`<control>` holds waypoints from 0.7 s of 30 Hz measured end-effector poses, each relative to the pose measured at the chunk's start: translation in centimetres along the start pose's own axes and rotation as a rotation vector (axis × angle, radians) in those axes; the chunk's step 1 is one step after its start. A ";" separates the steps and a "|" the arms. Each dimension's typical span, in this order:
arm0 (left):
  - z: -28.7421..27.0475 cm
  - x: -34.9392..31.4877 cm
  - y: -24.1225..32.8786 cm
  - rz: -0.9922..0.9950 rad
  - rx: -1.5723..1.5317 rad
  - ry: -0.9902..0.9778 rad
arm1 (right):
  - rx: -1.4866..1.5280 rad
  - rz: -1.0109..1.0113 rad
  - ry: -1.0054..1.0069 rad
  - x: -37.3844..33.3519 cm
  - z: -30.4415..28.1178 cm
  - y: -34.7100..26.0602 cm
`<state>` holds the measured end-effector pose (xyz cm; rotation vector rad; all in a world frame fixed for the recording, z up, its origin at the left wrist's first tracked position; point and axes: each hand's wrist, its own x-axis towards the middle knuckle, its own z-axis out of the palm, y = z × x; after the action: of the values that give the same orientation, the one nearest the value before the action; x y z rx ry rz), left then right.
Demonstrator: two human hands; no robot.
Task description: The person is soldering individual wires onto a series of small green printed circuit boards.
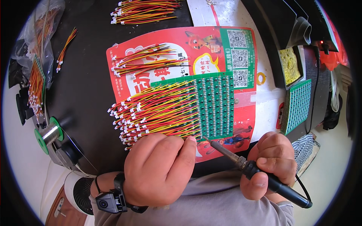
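Note:
My right hand (273,164) grips a black soldering iron (277,186), its metal tip pointing up and left to the lower edge of a green circuit board panel (217,105). Close to that tip, the fingers of my left hand (160,169) are pressed together over the lowest wires; what they pinch is hidden. Rows of red, yellow and black wires (162,109) lie across the panel's left part, their bare ends along a line on it and their white connectors to the left. The panel rests on a red printed sheet (245,124).
Loose wire bundles lie on the sheet (151,60), at the back (147,11) and at left (67,49). A solder spool (49,135) stands at left, near a plastic bag of wires (39,45). At right are a yellow sponge (289,66) and stacked green panels (298,107).

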<state>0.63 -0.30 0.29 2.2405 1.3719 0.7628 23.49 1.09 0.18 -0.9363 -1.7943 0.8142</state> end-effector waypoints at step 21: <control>0.5 -0.6 0.0 0.046 0.042 0.047 | 0.005 -0.017 -0.010 0.1 0.3 0.2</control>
<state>0.78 -0.87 -0.23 2.3078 1.3741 0.8142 23.25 1.27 -0.03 -0.9147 -1.8055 0.8136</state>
